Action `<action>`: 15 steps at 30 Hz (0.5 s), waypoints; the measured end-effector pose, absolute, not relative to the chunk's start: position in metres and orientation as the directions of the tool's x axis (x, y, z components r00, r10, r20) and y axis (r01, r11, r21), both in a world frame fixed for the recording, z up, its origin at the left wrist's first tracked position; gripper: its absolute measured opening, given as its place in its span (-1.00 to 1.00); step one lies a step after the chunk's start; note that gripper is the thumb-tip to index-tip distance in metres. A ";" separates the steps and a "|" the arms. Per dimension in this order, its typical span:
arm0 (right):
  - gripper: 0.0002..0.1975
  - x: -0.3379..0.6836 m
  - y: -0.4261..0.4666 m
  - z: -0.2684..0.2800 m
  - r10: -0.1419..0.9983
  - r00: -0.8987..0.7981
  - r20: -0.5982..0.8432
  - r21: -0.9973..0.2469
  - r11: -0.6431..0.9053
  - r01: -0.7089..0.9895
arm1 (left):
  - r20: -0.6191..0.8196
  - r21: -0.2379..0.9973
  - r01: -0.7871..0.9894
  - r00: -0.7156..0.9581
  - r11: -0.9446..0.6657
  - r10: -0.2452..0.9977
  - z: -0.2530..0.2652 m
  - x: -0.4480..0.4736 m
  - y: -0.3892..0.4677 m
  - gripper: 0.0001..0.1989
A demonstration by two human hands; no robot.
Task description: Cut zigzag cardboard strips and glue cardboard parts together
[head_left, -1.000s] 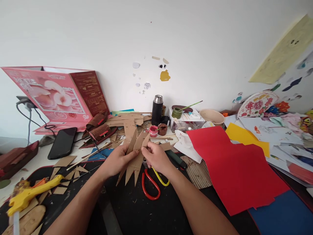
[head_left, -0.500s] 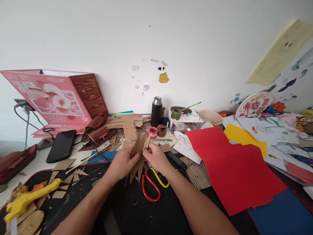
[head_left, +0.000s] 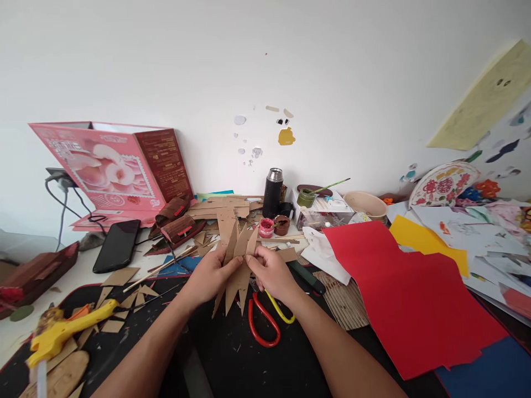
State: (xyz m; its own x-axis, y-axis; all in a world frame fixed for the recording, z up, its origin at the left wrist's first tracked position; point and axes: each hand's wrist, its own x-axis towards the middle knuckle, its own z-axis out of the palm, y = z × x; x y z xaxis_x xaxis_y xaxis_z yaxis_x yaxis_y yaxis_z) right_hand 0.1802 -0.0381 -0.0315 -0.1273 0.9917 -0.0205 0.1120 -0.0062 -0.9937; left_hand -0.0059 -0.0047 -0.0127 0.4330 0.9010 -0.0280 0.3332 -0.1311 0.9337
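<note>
Grip: left hand (head_left: 212, 275) and right hand (head_left: 271, 272), both clamped on pointed brown cardboard strips (head_left: 237, 277) above the black mat (head_left: 236, 370), middle of the white counter (head_left: 85, 276) | Lettering: pink peach-printed cardboard box (head_left: 110, 174), counter's far edge, left, print too small to read | Room: red-and-yellow-handled scissors (head_left: 267, 315) just nearside of right hand; mat surface between forearms (head_left: 153, 337)

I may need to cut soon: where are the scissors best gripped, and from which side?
Probably by the red loop, coming from the near side. Its rounded end faces the person over the black mat, uncovered, whereas the right hand overhangs the metal end, which points away.
</note>
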 end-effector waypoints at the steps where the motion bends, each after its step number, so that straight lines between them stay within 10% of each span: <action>1: -0.83 0.180 -0.038 -0.031 0.992 -0.127 -0.017 -0.994 -0.003 0.111 | -0.035 0.937 0.327 0.441 -0.124 0.897 -0.013 -0.007 -0.004 -0.50; 15: -0.82 0.179 -0.040 -0.031 0.992 -0.126 -0.033 -0.986 -0.012 0.164 | -0.007 0.916 0.357 0.468 -0.181 0.884 -0.012 -0.011 -0.004 -0.57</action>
